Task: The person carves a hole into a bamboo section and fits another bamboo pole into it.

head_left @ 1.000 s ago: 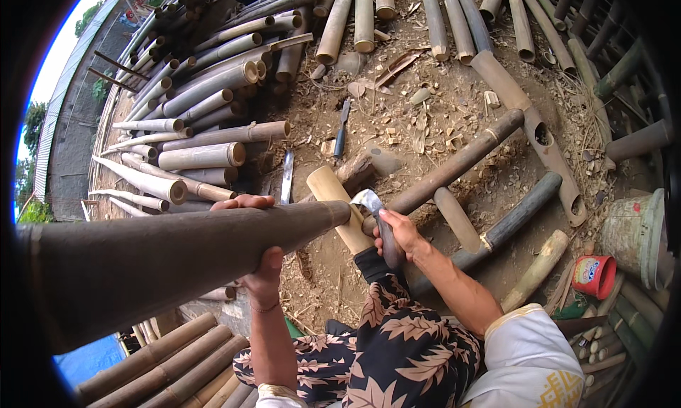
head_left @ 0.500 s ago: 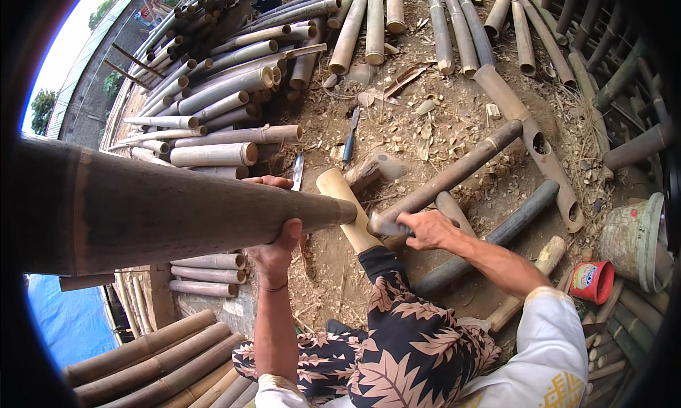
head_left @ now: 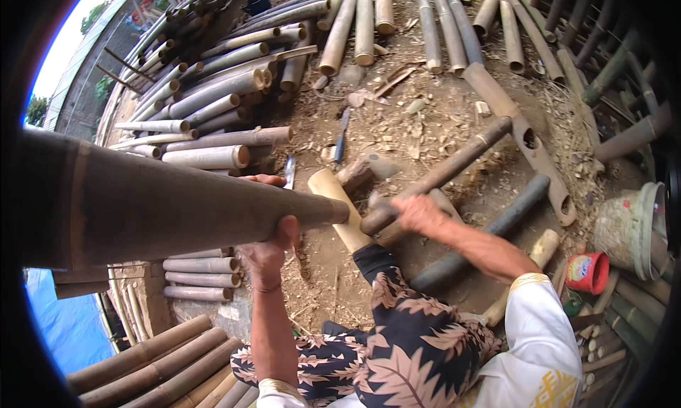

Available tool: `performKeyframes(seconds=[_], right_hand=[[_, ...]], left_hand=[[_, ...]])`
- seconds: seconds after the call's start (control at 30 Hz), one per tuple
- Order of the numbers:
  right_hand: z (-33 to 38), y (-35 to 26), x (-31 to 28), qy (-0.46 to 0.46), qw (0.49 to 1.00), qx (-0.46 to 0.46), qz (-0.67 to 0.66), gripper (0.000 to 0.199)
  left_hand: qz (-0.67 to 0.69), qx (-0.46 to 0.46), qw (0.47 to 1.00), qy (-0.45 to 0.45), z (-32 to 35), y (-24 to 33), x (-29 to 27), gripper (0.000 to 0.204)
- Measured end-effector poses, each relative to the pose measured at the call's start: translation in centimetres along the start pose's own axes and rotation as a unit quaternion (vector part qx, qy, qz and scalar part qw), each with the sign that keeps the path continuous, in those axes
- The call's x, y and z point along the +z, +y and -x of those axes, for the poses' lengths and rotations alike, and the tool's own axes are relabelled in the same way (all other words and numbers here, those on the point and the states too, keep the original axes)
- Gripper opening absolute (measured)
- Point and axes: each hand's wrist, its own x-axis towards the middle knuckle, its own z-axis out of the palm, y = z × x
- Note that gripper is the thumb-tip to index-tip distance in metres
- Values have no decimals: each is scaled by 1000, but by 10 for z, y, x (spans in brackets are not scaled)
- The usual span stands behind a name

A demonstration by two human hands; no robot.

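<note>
A thick grey-brown bamboo pole runs in from the left edge, its narrower-looking end over a pale, smooth log. My left hand is closed round this pole, thumb on the near side and fingertips showing beyond its far side. To the right of the pole's end, my right hand is closed on a tool smeared by motion; its kind is unclear. The pale log's near end meets the dark cuff of my patterned trousers. Behind my right hand lies a brown bamboo pole.
A chisel-like tool and a knife-like blade lie on the chip-strewn ground. Stacked bamboo fills the far left. At right are a holed bamboo length, a red tub and a dirty white bucket.
My right hand and its blurred tool have shifted slightly away from me and left. The whole view has moved a little; my left hand keeps its hold on the bamboo pole.
</note>
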Motion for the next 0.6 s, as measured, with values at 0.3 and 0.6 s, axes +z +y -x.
performKeyframes(seconds=[0.3,0.6], right_hand=[[200,93,29,343,842,402,-111,74],[228,82,175,144,769,621,-47,101]], left_hand=[[14,32,999,-1,2,-5,3,70],[-18,-119,991,-65,3,-2,-21,73]])
